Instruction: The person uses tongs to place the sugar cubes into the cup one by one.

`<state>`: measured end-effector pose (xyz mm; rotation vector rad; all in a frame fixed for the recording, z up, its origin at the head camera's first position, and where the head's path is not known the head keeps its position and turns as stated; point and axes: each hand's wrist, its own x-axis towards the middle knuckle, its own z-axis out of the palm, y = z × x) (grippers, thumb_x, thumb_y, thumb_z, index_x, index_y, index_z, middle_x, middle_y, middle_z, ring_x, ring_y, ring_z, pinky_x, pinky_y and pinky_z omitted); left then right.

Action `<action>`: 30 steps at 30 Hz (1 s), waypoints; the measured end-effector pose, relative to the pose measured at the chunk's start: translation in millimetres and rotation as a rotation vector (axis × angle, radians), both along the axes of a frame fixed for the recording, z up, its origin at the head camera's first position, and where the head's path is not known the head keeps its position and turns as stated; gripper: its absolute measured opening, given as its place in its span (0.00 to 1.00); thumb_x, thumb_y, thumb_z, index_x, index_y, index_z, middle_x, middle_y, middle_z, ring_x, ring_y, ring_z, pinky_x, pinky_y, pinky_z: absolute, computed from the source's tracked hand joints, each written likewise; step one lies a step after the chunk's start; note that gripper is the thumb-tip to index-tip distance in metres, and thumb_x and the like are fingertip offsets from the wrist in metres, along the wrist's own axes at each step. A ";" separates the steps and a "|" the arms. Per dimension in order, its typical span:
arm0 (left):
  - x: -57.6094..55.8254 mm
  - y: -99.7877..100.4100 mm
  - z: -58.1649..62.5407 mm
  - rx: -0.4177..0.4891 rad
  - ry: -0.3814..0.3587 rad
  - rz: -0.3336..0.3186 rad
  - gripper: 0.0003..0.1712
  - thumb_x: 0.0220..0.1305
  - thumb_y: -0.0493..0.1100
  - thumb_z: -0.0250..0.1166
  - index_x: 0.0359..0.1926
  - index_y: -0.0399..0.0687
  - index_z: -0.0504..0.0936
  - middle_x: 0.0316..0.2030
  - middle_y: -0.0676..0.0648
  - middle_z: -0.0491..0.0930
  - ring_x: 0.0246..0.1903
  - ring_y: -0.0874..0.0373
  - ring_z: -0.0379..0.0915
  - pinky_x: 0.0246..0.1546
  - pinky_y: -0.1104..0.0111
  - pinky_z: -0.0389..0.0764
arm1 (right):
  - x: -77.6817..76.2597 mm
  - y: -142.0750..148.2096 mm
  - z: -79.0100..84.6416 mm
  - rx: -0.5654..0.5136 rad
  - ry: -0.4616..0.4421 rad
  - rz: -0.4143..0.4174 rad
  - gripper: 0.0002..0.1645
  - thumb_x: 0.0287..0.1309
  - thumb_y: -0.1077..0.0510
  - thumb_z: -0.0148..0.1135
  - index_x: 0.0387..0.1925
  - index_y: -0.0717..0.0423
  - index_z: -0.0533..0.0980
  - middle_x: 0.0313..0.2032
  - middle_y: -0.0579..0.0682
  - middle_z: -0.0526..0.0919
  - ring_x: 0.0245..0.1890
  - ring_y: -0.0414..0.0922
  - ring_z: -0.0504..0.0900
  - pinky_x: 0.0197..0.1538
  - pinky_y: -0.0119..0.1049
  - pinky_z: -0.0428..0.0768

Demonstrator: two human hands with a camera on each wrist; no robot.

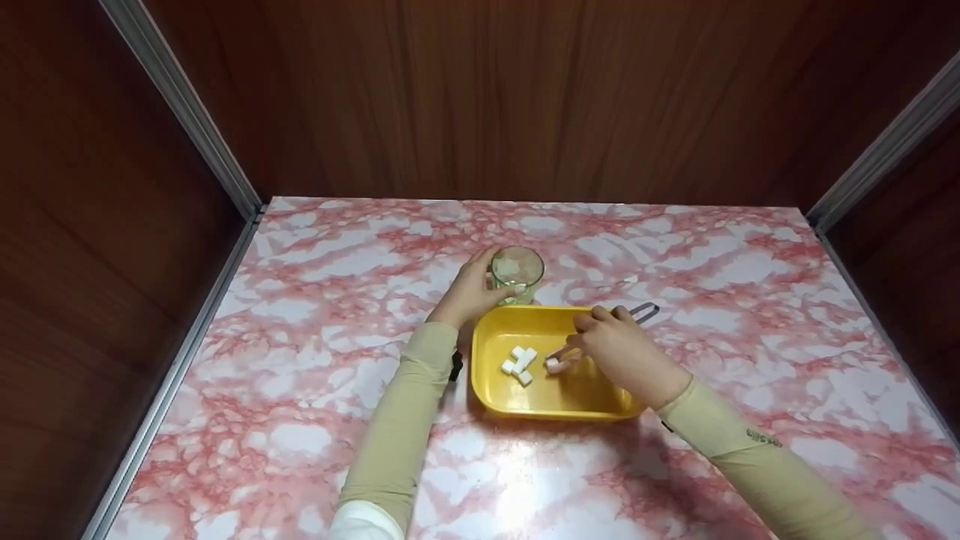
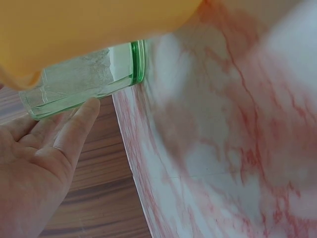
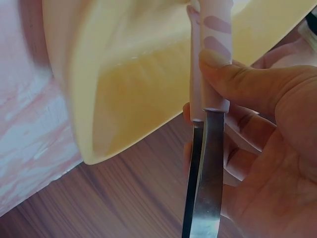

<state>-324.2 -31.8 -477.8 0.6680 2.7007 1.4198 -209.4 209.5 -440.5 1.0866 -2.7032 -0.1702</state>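
A white cube (image 1: 553, 365) sits at the tips of tongs (image 3: 215, 124) gripped by the right hand (image 1: 621, 351), inside a yellow tub (image 1: 559, 401) near more cubes (image 1: 524, 377); just beyond, the left hand (image 1: 471, 291) holds a green glass (image 1: 518, 268) on the table (image 1: 300, 315).

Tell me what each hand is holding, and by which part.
The right hand pinches the tongs by their pink arms, near the metal section. The left hand holds the green-tinted glass around its side.
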 end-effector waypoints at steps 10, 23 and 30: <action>0.0 -0.8 -1.0 -0.007 -0.006 0.012 0.46 0.57 0.48 0.71 0.72 0.47 0.58 0.68 0.42 0.59 0.65 0.52 0.57 0.64 0.62 0.60 | -2.3 5.1 8.1 0.002 0.012 -0.020 0.14 0.47 0.70 0.70 0.32 0.48 0.86 0.31 0.49 0.76 0.33 0.51 0.72 0.35 0.48 0.69; -0.5 -0.6 0.8 -0.031 -0.006 0.020 0.45 0.57 0.49 0.71 0.71 0.47 0.59 0.68 0.43 0.59 0.64 0.51 0.59 0.63 0.62 0.62 | -6.2 11.1 27.3 0.025 0.019 -0.018 0.14 0.49 0.70 0.69 0.35 0.49 0.85 0.33 0.51 0.76 0.35 0.53 0.72 0.36 0.49 0.68; -0.8 -0.5 0.2 -0.016 0.011 0.008 0.45 0.57 0.48 0.71 0.71 0.46 0.60 0.67 0.43 0.61 0.64 0.51 0.59 0.63 0.62 0.62 | -10.4 12.7 41.7 -0.016 0.039 -0.022 0.19 0.45 0.71 0.71 0.38 0.49 0.86 0.33 0.51 0.77 0.35 0.54 0.73 0.38 0.52 0.69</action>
